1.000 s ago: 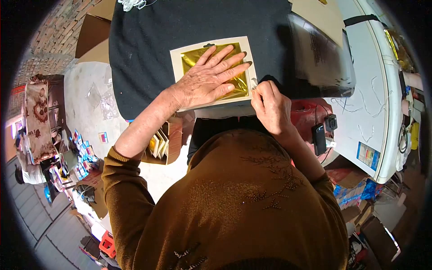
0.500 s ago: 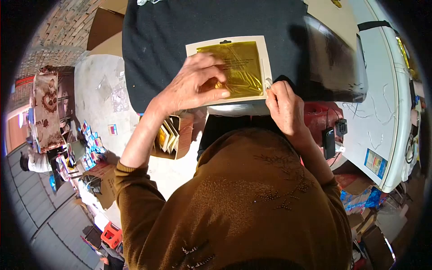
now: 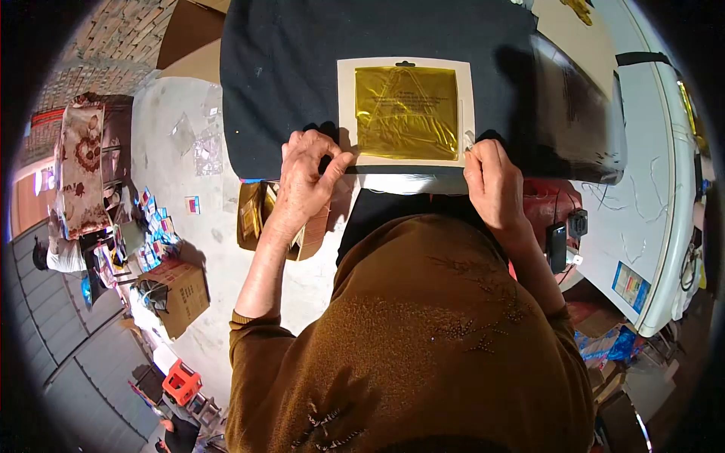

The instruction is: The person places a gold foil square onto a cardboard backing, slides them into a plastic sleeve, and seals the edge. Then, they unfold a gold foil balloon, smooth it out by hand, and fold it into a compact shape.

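A cream backing card (image 3: 405, 161) with a hang slot at its top lies on the black cloth. On its front is a shiny gold, see-through packet (image 3: 408, 113) with small dark print. My left hand (image 3: 308, 170) is at the card's lower left corner, thumb and curled fingers pinching its edge. At the lower right edge my right hand (image 3: 492, 177) is closed, fingertips together beside a small shiny bit. Whether that bit is in the fingers or stuck to the card is too small to tell.
The black cloth (image 3: 294, 68) covers the table before me. Clear plastic film (image 3: 574, 106) drapes its right side. Below the left edge stands a carton (image 3: 311, 235) with gold pieces. A phone (image 3: 556, 248) lies right, near a white surface (image 3: 627, 181). A person's white sleeve (image 3: 66, 253) shows far left.
My left hand has left the gold packet's surface for the card's lower left corner. My right hand stays at the right edge. The whole view has shifted slightly.
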A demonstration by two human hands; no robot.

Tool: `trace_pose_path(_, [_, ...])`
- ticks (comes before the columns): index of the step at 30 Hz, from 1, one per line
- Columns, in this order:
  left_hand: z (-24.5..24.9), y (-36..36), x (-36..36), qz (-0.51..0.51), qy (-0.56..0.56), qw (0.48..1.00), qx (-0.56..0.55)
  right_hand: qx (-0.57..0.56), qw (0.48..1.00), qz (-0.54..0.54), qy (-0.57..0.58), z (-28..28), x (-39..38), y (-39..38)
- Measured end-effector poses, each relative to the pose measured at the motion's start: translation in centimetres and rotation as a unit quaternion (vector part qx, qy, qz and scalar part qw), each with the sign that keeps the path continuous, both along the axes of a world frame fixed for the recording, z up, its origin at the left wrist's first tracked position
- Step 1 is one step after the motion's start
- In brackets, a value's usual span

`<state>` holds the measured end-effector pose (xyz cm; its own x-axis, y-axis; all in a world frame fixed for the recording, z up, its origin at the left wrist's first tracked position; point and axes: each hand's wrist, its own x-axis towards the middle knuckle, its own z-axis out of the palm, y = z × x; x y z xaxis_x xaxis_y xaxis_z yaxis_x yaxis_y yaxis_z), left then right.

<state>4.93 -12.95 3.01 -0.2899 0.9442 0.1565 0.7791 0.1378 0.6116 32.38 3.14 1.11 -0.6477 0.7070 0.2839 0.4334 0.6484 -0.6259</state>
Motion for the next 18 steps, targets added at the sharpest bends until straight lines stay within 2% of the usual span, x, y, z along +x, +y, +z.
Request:
trace_pose_path(11, [-0.3,1.7,1.5,0.072,0.115,0.991,-0.009,-0.012,1.0,-0.013,-0.022,0.2,-0.3,-0.2])
trace_pose_path(18, [-1.2,2.7,0.9,0.086,0.136,0.987,0.003,0.0,0.998,-0.033,-0.052,0.1,-0.7,-0.5])
